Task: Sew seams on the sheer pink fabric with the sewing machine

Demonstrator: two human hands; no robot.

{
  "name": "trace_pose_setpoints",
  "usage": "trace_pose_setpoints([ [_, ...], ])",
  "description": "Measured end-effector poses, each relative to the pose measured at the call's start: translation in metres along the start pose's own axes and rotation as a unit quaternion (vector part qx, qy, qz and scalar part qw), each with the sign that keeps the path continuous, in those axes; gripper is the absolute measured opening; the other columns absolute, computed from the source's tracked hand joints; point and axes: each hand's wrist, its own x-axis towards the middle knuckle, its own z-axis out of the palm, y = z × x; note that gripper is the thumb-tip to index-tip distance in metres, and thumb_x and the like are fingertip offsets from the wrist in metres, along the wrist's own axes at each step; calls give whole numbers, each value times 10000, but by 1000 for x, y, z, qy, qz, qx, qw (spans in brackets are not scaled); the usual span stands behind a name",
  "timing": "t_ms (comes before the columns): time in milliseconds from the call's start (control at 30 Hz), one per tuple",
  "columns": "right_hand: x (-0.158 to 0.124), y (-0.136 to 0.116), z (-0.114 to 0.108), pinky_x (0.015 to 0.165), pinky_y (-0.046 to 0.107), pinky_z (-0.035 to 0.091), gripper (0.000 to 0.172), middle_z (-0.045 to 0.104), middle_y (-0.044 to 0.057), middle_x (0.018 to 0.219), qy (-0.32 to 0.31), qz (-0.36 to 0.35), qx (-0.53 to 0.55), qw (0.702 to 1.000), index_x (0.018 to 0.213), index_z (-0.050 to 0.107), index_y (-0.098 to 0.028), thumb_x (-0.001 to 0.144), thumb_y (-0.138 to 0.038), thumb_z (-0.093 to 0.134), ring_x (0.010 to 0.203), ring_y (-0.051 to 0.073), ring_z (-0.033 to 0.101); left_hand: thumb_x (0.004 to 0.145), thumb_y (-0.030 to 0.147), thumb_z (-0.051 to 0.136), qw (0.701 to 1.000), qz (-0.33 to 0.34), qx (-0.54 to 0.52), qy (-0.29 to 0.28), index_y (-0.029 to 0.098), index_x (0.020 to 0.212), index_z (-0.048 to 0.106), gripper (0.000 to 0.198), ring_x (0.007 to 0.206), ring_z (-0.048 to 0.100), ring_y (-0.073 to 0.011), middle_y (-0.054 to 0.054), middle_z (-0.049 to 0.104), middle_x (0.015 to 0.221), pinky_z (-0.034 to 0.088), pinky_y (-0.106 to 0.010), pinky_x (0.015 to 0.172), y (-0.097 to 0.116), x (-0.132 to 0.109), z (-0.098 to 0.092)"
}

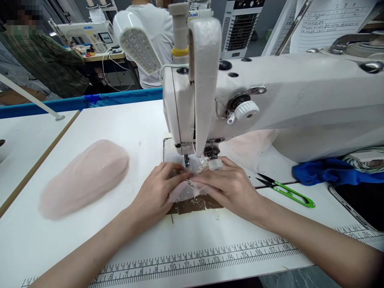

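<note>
A piece of thin, pale pink fabric (183,192) lies just in front of the needle and presser foot (187,161) of a white sewing machine (288,84). My left hand (157,186) pinches its left side, fingertips close to the foot. On the right side, my right hand (232,186) grips the same fabric, its fingers closed and pointing left; the two hands nearly touch. Some fingertips are hidden behind the cloth and the machine. A smooth pale pink padded piece (87,178) rests on the white table (141,244) to the left. More sheer pink fabric (250,144) lies under the machine arm.
Green-handled thread snips (292,195) lie right of my right hand, near a blue cloth (327,172) and a phone (363,204). A printed ruler (186,262) runs along the front edge. Two people stand or sit beyond the blue-edged table.
</note>
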Motion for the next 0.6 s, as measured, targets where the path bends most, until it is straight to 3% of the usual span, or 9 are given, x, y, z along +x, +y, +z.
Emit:
trace_pose_setpoints([
  [67, 0, 0, 0, 942, 330, 411, 192, 749, -18, 848, -18, 12, 17, 1000, 902, 708, -210, 949, -227, 523, 757, 115, 676, 979, 261, 376, 1000, -1, -7, -4, 231, 1223, 609, 339, 1042, 548, -216, -92, 592, 1163, 526, -421, 846, -1, 1, -1],
  [167, -2, -3, 0, 1000, 364, 379, 170, 751, -21, 879, -20, -34, -11, 999, 865, 708, -208, 914, -167, 550, 861, 135, 673, 969, 285, 403, 996, 72, 49, 20, 190, 1187, 635, 332, 1042, 543, -241, -103, 616, 1134, 514, -435, 847, -1, -1, -2],
  [267, -5, -5, 1, 1050, 394, 343, 212, 753, -12, 883, -25, -68, -56, 996, 830, 704, -197, 881, -80, 534, 916, 151, 662, 944, 213, 446, 982, 131, 125, 44, 145, 1177, 635, 308, 1091, 552, -243, -92, 654, 1154, 472, -442, 944, 3, -4, -2],
  [400, -6, -6, 2, 1060, 402, 349, 259, 754, -9, 865, -29, -72, -65, 995, 838, 706, -201, 870, -41, 505, 884, 150, 664, 933, 169, 459, 970, 151, 180, 63, 134, 1162, 638, 293, 1097, 601, -210, -60, 686, 1164, 442, -414, 1018, 7, -6, -3],
  [600, -6, -6, 2, 1072, 413, 360, 268, 754, -14, 893, -28, -71, -66, 995, 832, 704, -213, 879, -46, 500, 881, 158, 671, 930, 154, 446, 962, 166, 208, 61, 91, 1152, 643, 304, 1091, 639, -228, -94, 685, 1162, 478, -433, 1016, 8, -6, -3],
])
